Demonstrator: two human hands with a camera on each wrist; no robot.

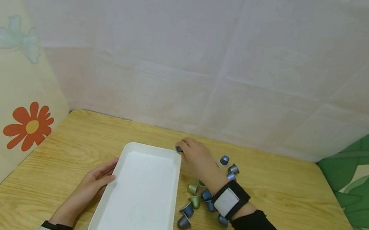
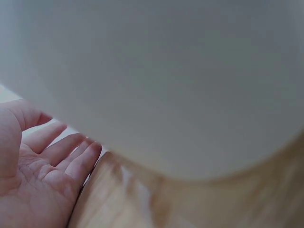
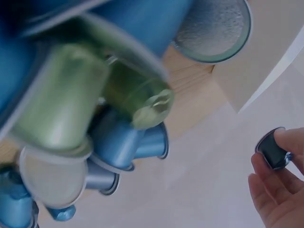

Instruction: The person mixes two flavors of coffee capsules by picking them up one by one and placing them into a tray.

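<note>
A white rectangular tray (image 1: pixel 140 198) lies on the wooden table. Along its left rim, my left hand (image 1: pixel 98 175) rests with thumb and fingertips against the edge. The left wrist view shows that hand (image 2: pixel 52 171) with its palm visible and fingers loosely extended towards the tray's side (image 2: pixel 156 95). Just past the tray's far right corner, my right hand (image 1: pixel 196 154) pinches a dark coffee capsule (image 1: pixel 179 149). In the right wrist view, thumb and fingers hold this dark capsule (image 3: pixel 273 149) around its body.
Several blue, green and grey coffee capsules (image 1: pixel 194 201) are scattered right of the tray, some under the right forearm. Two blue capsules and a grey one (image 1: pixel 233 169) lie farther back. A pale cloth wall (image 1: pixel 160 87) rises behind the table (image 1: pixel 274 208).
</note>
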